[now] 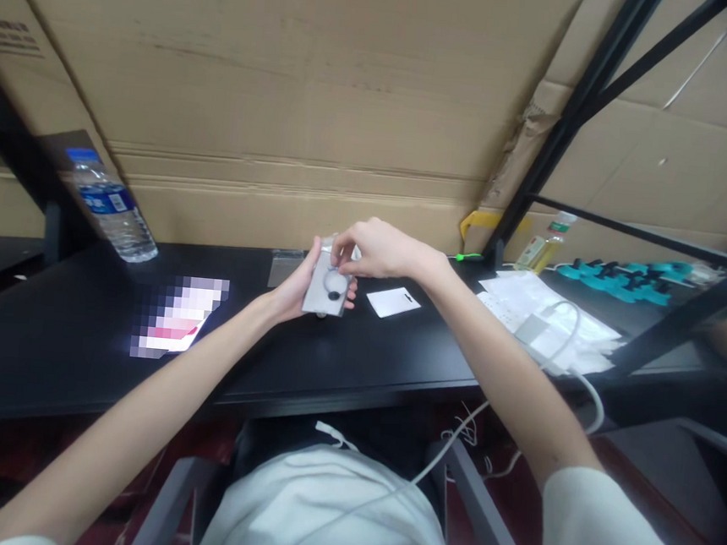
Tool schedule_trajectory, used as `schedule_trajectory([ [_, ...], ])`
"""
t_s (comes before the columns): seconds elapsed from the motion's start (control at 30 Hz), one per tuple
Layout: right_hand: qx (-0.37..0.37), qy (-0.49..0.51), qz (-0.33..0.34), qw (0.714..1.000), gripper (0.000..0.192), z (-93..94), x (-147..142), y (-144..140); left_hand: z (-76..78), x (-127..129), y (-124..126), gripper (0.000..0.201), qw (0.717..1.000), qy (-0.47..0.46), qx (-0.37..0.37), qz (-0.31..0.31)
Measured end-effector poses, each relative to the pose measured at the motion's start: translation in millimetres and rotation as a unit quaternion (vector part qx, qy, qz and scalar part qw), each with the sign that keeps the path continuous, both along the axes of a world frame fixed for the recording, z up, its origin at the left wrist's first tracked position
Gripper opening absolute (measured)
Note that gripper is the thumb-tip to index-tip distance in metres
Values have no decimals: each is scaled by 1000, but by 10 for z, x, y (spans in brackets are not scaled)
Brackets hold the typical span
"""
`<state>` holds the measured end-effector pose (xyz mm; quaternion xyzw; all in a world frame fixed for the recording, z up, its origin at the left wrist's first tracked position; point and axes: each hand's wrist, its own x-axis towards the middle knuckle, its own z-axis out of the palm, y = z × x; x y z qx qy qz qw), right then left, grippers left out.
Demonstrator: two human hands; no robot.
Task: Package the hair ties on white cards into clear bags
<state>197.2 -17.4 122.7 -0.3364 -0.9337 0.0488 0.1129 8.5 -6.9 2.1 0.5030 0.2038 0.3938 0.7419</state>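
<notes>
Above the middle of the black bench (355, 365), the left hand (292, 287) cups a small grey card-like package with a dark round piece (327, 290) from its 9 o'clock side, fingers closed around its edges. The right hand (375, 250) sits at the package's 1 o'clock, fingertips pinched on its top edge. A white card (392, 301) lies just at 3 o'clock of it, a water bottle (113, 210) well away at 10 o'clock, and white papers (544, 315) farther out at 3 o'clock.
</notes>
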Motion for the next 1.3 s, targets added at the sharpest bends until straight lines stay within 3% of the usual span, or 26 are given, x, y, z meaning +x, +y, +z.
schedule_trajectory([
  [0.1,-43,-16,-8,999,19,51,-31,-5,-3,-2,7,84,1000,-2,-2,-8],
  [0.3,-203,-2,-9,979,32,125,-8,73,-31,4,28,84,999,-1,19,-36],
  [0.5,-282,-21,-14,959,37,129,-25,145,-14,18,1,84,999,10,34,-29],
  [0.73,-282,-19,-5,959,33,124,-70,81,-21,7,25,87,999,12,29,-16],
  [1.0,-322,-24,-2,946,35,86,-84,91,-49,16,40,87,998,2,37,-41],
  [1.3,-289,-1,-21,957,30,22,-117,74,-16,45,7,89,999,-5,41,-26],
])
